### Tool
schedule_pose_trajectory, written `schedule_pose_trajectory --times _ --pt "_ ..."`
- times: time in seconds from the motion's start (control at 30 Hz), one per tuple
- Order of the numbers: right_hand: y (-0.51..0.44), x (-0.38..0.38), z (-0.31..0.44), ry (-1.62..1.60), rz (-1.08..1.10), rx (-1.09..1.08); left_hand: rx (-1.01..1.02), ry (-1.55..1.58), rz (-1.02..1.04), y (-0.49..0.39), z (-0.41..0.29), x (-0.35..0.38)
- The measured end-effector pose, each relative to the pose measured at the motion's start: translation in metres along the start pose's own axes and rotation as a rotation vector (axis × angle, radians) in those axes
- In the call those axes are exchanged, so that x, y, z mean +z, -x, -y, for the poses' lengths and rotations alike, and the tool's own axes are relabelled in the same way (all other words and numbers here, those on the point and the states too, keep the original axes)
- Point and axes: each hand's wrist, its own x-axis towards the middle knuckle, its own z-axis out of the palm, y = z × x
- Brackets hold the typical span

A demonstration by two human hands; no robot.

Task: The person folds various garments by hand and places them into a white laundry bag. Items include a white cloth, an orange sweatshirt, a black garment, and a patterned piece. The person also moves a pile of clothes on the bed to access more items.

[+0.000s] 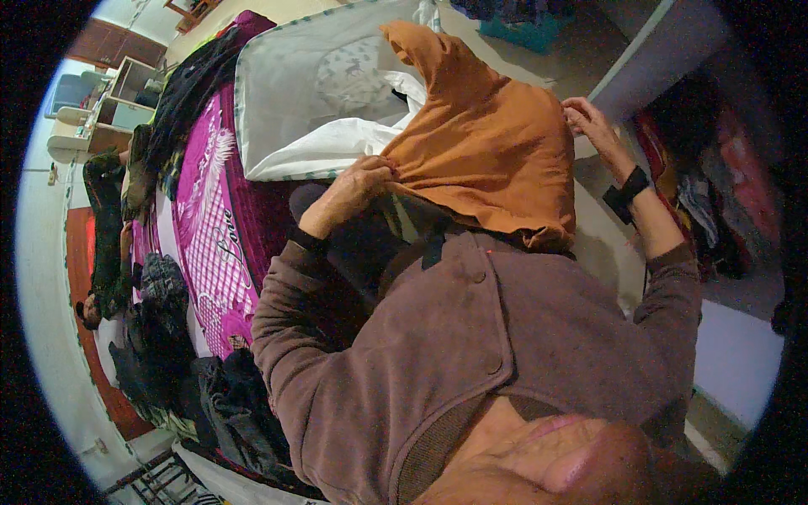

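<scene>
An orange cloth garment (492, 151) is spread out in front of my torso, creased, with a sleeve-like part (420, 47) at its upper left. My left hand (356, 186) pinches its lower left edge between thumb and fingers. At the opposite side, my right hand (587, 120) has its bent fingers on the garment's upper right edge. Behind and left of the garment, a pale translucent fabric storage bag (278, 107) with patterned trim rests at the bed's side. White cloth (328, 145) shows at the bag's front, partly covered by the orange garment.
A bed with a magenta printed blanket (211, 265) runs along my left. Dark clothes (233, 404) lie on its near part, and more black cloth (196, 82) at the far end. A person (104, 221) in dark clothing is beyond it. An open compartment with clothes (701, 208) stands right.
</scene>
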Motion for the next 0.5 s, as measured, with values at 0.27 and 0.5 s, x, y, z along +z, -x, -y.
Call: schedule_pose_trajectory --times 0.27,0.5 --pt "-0.046 0.012 -0.071 -0.488 0.054 0.354 -0.165 0.069 0.043 -0.036 0.0 -0.015" --pt "-0.076 0.015 -0.073 -0.857 0.081 0.31 -0.522 0.668 -0.4 -0.14 0.029 -0.051"
